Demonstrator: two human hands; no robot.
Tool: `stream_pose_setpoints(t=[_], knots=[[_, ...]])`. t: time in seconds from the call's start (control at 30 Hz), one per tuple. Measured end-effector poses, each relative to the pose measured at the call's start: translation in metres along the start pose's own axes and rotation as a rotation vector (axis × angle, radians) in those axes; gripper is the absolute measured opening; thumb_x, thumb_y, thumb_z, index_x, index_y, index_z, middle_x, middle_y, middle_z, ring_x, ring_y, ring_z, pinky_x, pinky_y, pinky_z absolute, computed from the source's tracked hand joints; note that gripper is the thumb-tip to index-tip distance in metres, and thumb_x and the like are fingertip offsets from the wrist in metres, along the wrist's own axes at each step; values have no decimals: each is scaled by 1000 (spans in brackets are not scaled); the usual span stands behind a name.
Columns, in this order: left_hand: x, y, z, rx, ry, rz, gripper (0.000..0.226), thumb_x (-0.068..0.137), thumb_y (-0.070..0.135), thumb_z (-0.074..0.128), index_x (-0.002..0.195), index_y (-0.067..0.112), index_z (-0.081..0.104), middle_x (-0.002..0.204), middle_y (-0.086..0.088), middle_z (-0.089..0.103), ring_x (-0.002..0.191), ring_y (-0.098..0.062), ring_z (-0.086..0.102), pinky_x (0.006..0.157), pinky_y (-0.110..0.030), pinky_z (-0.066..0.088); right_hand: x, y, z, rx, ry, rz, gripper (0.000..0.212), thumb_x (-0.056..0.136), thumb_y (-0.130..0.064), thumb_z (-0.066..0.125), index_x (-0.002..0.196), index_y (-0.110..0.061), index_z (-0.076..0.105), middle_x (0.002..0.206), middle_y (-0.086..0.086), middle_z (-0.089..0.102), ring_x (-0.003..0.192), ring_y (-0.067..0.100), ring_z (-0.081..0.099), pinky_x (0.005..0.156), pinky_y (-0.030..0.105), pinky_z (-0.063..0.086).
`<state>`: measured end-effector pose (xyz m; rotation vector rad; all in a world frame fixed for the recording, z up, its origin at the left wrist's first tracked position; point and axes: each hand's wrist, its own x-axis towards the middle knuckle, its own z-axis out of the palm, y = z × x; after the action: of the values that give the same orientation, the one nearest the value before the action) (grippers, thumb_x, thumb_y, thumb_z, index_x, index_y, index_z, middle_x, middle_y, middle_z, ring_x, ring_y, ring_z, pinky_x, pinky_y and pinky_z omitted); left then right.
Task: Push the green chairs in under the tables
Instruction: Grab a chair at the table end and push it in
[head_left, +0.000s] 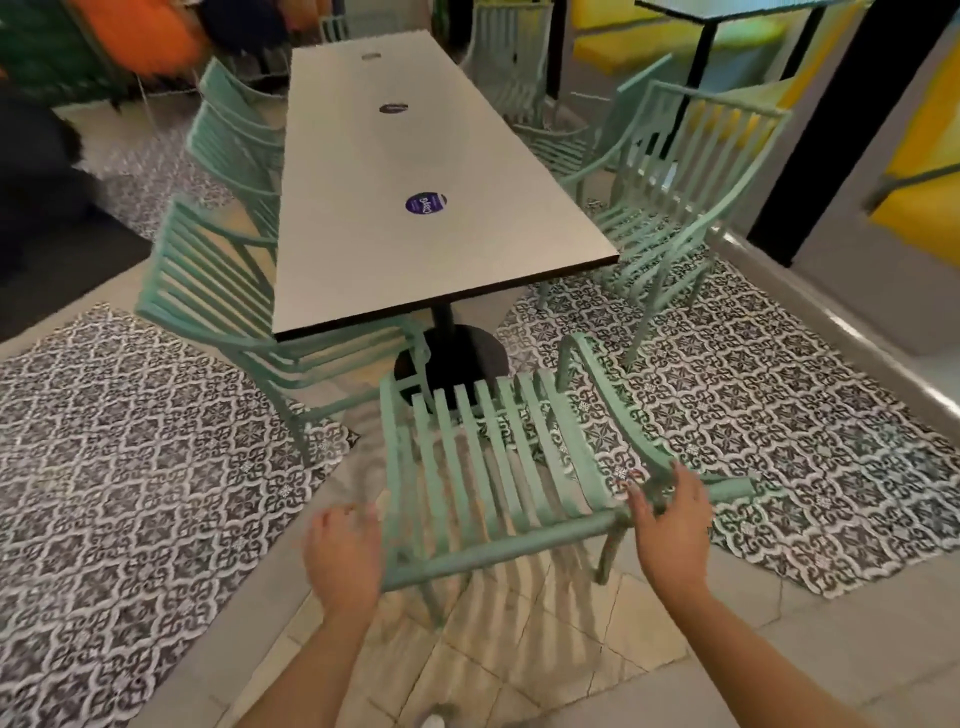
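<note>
The green chair (498, 467) nearest me stands at the short end of the white table (415, 182), seat not yet under it. My left hand (345, 558) rests open against its left corner, blurred; my right hand (670, 525) curls round the back-right frame (armrest joint). Patterned floor tiles (130, 493) lie around

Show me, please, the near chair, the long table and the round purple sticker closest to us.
near chair (498, 457), head view, seat slats.
long table (363, 156), head view, bare top.
purple sticker (426, 203), head view, its centre.
</note>
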<state>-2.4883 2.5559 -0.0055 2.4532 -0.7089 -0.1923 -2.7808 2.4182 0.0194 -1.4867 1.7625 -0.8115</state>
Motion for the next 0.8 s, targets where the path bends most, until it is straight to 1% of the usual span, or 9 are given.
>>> stream_pose_setpoints(t=[0.1, 0.17, 0.27, 0.33, 0.4, 0.47, 0.53, 0.67, 0.8], knots=[[0, -11, 3, -287, 34, -482, 51, 89, 29, 65, 127, -3, 52, 125, -27, 55, 115, -40, 52, 99, -48, 42, 47, 11, -21, 357, 236, 347, 73, 89, -26, 66, 148, -7, 28, 143, 15, 39, 128, 34, 44, 106, 43, 37], [-15, -11, 13, -523, 33, -802, 68, 85, 40, 68, 133, -1, 44, 132, -25, 52, 118, -41, 52, 100, -48, 44, 70, 23, -29, 643, 273, 561, 74, 90, -23, 66, 150, -15, 24, 138, 11, 42, 124, 29, 47, 103, 33, 40], [-48, 16, 22, -1047, -38, -1103, 52, 88, 39, 66, 125, 9, 47, 121, -16, 55, 97, -37, 61, 83, -51, 56, 102, 47, -22, 674, 54, 828, 56, 96, -15, 54, 147, -10, 30, 136, 16, 47, 125, 35, 48, 74, 10, 50], [-59, 34, 28, -1278, -94, -1167, 41, 93, 30, 62, 126, 9, 49, 118, -15, 52, 86, -33, 60, 66, -47, 59, 117, 68, -15, 525, -187, 746, 47, 90, -24, 55, 134, -15, 45, 127, 16, 54, 118, 40, 52, 73, 26, 56], [-56, 42, 32, -1365, -59, -1193, 43, 96, 21, 59, 134, 6, 46, 120, -17, 51, 99, -33, 57, 66, -44, 59, 130, 85, -2, 406, -135, 659, 46, 82, -26, 60, 126, -14, 50, 123, 16, 58, 110, 37, 57, 89, 48, 53], [-45, 42, 37, -1373, -52, -1235, 46, 96, 14, 57, 138, 4, 41, 132, -19, 49, 117, -36, 52, 82, -47, 55, 133, 73, 1, 578, 54, 841, 48, 88, -22, 60, 133, -11, 46, 126, 10, 54, 112, 31, 55, 98, 47, 48], [-37, 42, 40, -1370, -57, -1274, 47, 96, 12, 56, 139, 4, 39, 140, -21, 46, 126, -39, 47, 98, -52, 46, 134, 60, 7, 537, 104, 907, 52, 87, -21, 59, 135, -11, 42, 127, 7, 51, 112, 28, 54, 97, 44, 48], [-19, 44, 41, -1355, -80, -1270, 46, 94, 7, 55, 138, 2, 41, 139, -23, 46, 126, -40, 46, 99, -53, 44, 146, 43, 17, 624, 85, 872, 45, 89, -13, 59, 131, -6, 47, 123, 14, 57, 110, 34, 57, 73, 24, 54], [4, 50, 45, -1366, -81, -1251, 48, 91, 3, 58, 136, 2, 43, 133, -24, 47, 123, -41, 47, 92, -52, 48, 158, 30, 19, 643, 141, 884, 50, 91, -14, 59, 136, -3, 41, 126, 13, 52, 106, 28, 57, 81, 32, 49]])
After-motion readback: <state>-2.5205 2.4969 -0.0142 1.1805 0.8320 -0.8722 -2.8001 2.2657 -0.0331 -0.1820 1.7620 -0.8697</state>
